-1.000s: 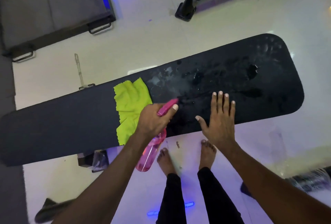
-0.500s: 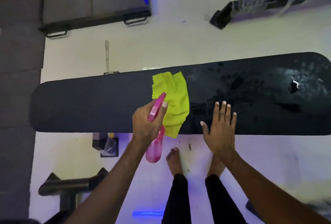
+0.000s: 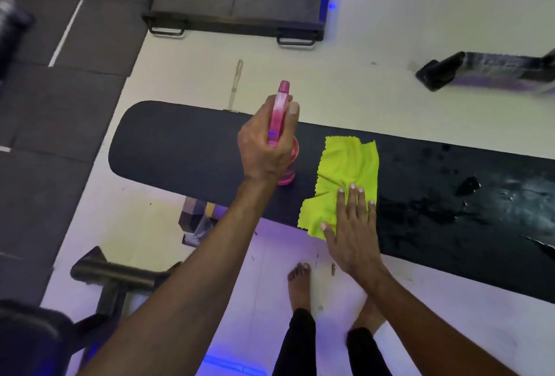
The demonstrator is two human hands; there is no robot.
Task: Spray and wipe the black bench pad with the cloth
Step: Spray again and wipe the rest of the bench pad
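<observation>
Holding the pink spray bottle (image 3: 282, 123) in a closed grip, the left hand (image 3: 264, 147) aims over the dry end of the black bench pad (image 3: 186, 147). The right hand (image 3: 353, 231) lies flat, fingers together, on the yellow-green cloth (image 3: 345, 171) at mid-pad. I judge spraying is in hand; next, wipe leftward with firm pressure.

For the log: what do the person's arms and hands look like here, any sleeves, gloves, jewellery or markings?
Both forearms are bare up to the frame edge, with no sleeves in view. The left hand and the right hand wear no gloves, and no rings, watch or wristbands show. Fingernails look short and unpainted. No tattoos or markings are visible. Lower down, black trouser legs end above bare feet.
</observation>
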